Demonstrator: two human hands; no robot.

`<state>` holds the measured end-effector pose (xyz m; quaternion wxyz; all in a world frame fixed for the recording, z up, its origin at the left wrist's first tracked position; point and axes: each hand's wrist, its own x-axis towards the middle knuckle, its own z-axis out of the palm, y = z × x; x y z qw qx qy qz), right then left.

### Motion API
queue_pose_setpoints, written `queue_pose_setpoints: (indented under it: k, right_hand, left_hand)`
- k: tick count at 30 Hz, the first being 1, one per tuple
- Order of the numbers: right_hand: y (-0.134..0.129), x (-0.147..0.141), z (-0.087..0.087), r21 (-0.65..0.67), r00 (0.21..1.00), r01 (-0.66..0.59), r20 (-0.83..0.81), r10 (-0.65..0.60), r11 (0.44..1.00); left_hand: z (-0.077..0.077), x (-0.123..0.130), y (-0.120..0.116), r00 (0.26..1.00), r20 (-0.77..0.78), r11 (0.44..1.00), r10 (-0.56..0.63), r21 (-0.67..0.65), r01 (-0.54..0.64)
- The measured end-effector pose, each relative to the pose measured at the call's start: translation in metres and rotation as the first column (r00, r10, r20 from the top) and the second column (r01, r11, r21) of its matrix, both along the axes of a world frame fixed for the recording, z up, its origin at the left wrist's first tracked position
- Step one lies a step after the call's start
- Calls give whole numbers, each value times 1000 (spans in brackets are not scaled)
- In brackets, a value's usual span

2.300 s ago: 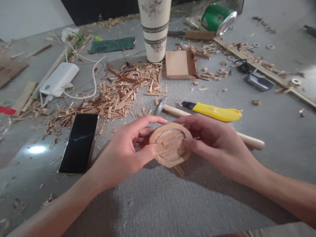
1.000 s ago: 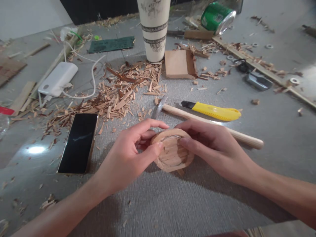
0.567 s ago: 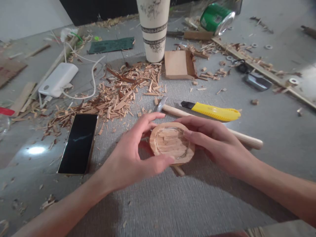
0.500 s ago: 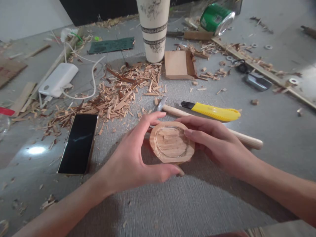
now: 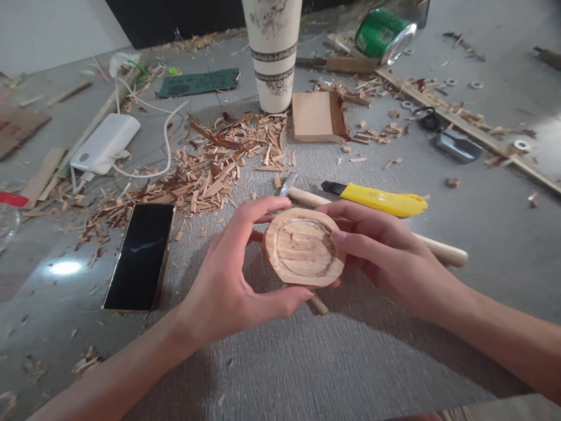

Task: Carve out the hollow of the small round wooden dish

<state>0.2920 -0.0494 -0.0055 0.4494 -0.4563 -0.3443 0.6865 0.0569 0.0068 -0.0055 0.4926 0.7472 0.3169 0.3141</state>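
A small wooden disc with flattened edges and a round groove carved in its face (image 5: 305, 248) is held above the table, face tilted up toward me. My right hand (image 5: 385, 245) pinches its right edge, thumb on top and fingers behind. Curved around the left side is my left hand (image 5: 236, 266), its thumb along the lower edge and its index finger by the upper edge; its other fingers are mostly hidden. Behind lies a wooden-handled tool with a metal head (image 5: 442, 251), partly covered by my right hand. Below the disc a stick end (image 5: 319, 304) pokes out.
A yellow utility knife (image 5: 385, 200) lies beyond the right hand. Wood chips (image 5: 210, 175), a phone (image 5: 140, 256) and a white power bank (image 5: 105, 143) are on the left. Farther back are a paper cup (image 5: 275, 58), a square wood block (image 5: 313, 117) and a green can (image 5: 383, 35).
The disc has turned slightly and risen a little between my hands. My left hand has shifted slightly left, and the stick end beneath shows more. Other things stay put.
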Motion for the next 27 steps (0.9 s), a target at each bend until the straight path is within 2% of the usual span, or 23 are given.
queue_pose_setpoints:
  k: [2,4,7,9,14,18,23,27]
  right_hand:
    - [-1,-1,1,16,1000,1,-23,-1,1000]
    - [-2,-2,1,34,999,-8,-34,9,999]
    - [-3,-3,0,35,999,-23,-21,24,999]
    - [-3,-3,0,39,1000,-30,-8,30,999]
    - [-2,-3,2,53,999,-37,-1,38,998]
    - [-3,-4,3,55,999,-51,-3,51,997]
    - [-4,-5,3,62,996,-86,-6,86,994]
    - [-4,-5,3,68,996,-87,-7,87,994]
  left_hand:
    - [2,3,-3,996,76,977,40,-212,-24]
    - [3,5,-7,990,123,910,73,-413,-15]
    - [4,8,-10,988,137,825,70,-564,20]
    - [4,8,-10,989,131,826,69,-564,17]
    - [1,3,-9,987,132,888,87,-460,-17]
    - [2,1,-9,987,128,897,96,-440,-30]
    - [8,4,-7,987,16,924,160,-355,-144]
    - [9,6,-6,984,26,918,179,-364,-158]
